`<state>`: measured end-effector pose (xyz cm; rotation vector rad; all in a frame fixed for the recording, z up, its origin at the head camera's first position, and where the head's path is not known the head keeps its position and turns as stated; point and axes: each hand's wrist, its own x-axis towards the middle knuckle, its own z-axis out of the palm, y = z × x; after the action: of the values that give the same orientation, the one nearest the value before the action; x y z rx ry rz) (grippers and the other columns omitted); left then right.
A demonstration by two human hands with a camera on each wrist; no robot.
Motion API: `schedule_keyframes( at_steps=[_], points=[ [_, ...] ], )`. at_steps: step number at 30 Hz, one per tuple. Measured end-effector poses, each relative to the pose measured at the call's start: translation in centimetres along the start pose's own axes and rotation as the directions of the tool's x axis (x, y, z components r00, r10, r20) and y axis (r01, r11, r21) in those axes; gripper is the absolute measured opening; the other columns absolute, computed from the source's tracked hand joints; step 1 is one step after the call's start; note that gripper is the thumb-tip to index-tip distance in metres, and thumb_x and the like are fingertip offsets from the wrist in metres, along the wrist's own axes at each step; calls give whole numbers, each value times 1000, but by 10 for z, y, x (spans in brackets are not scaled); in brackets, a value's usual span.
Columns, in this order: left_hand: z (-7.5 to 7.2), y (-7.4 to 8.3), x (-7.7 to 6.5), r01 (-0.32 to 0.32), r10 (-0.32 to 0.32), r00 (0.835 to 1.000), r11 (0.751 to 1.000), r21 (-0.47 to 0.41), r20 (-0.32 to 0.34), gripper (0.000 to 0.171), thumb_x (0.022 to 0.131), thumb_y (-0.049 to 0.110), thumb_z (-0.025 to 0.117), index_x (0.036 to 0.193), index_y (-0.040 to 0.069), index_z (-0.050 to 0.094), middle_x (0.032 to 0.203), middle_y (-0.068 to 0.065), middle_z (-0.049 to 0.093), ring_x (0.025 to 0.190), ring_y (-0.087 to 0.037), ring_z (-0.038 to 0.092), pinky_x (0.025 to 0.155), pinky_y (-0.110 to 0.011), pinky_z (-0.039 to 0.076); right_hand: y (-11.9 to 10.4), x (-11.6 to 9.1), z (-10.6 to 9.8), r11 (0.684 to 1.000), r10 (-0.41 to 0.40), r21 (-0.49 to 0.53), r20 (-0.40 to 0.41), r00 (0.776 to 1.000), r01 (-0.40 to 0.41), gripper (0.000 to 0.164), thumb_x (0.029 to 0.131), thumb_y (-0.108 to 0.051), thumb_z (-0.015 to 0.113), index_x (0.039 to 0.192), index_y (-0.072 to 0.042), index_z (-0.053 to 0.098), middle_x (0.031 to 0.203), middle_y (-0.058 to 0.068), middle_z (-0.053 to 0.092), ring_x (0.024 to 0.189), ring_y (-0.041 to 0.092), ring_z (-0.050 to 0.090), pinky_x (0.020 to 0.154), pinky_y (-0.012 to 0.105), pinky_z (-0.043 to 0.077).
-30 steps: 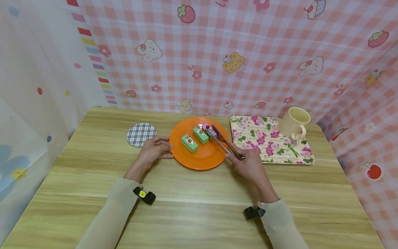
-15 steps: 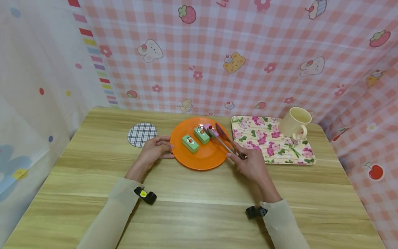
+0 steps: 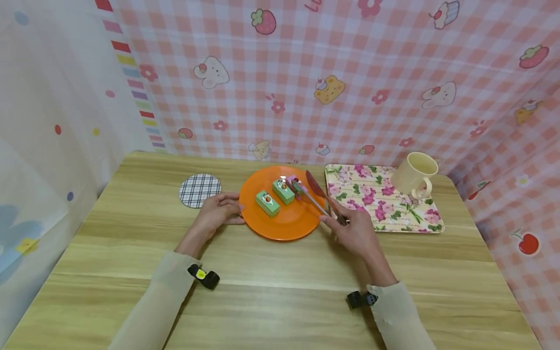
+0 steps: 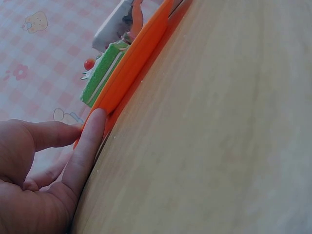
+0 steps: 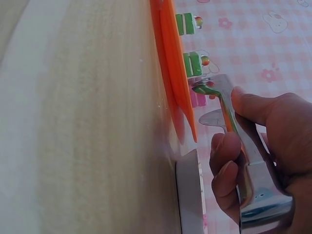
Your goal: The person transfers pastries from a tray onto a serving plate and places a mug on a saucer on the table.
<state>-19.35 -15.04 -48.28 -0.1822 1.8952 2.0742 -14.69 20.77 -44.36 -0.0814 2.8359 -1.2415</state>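
Head | right fingers [image 3: 331,224] grip tongs [image 5: 256,168] | pink cake [image 5: 199,99] beyond fingers | left fingers [image 4: 87,144] pinch plate [image 3: 284,227]

A pink-and-white checked cloth [image 3: 288,53] with a fruit-and-animal print hangs behind the wood-grained bench [image 3: 271,311]; a white cloth [image 3: 43,160] with coloured dots hangs along the left side.

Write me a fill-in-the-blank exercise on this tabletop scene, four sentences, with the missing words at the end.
1. The right hand grips a pair of metal ____.
2. The left hand touches the rim of the round orange ____.
3. The cream mug stands on the rectangular floral-patterned ____.
4. Two cake slices are green, while the third cake slice is ____.

Missing words: tongs; plate; tray; pink.
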Motion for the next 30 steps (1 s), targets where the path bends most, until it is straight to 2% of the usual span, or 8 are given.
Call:
schedule_keyframes(
  at_steps=[4,9,16,30],
  points=[
    [0,0,0,-11,11,1000,1000,-1,10,48,98,-5,60,144,-6,47,104,-9,62,86,-16,71,80,-37,69,0,0,-1,1000,-3,-18,-12,1000,2,58,94,-50,72,147,-35,55,63,4,63,51,17,56,40,26,44],
    [0,1,0,-8,8,1000,1000,1,7,48,98,-5,60,144,-5,48,104,-9,61,86,-16,71,80,-37,69,0,1,-2,1000,5,-27,-14,1000,-5,59,94,-52,70,147,-32,55,62,3,61,52,17,52,41,24,39],
    [0,1,-1,-5,4,1000,1000,2,4,48,98,-5,60,144,-5,48,105,-9,61,86,-16,71,79,-36,69,1,0,-4,1000,30,3,2,1000,-30,62,93,-57,69,148,-33,55,64,6,64,52,19,53,42,25,41],
    [1,-1,0,-17,17,1000,1000,24,0,46,98,-4,61,143,-3,51,102,-7,63,83,-16,73,79,-37,69,1,0,-7,999,17,50,-18,1000,-16,63,93,-57,69,149,-33,52,67,11,66,52,20,58,43,28,48]
  ],
)
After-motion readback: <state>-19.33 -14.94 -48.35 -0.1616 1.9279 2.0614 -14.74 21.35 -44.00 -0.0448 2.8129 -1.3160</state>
